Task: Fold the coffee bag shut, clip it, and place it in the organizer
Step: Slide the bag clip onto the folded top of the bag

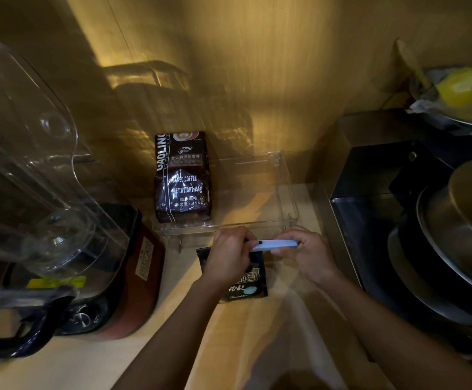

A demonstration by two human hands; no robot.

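A small black coffee bag lies on the light wooden counter, its top under my hands. My left hand holds the bag's folded top and the left end of a pale blue clip. My right hand pinches the clip's right end. The clip lies across the bag's top edge. Just behind my hands stands a clear plastic organizer, open on top. A larger brown coffee bag stands upright in its left part.
A blender with a clear jug and a red base fills the left side. On the right stand a dark steel machine and stacked metal pans. A wooden wall backs the counter.
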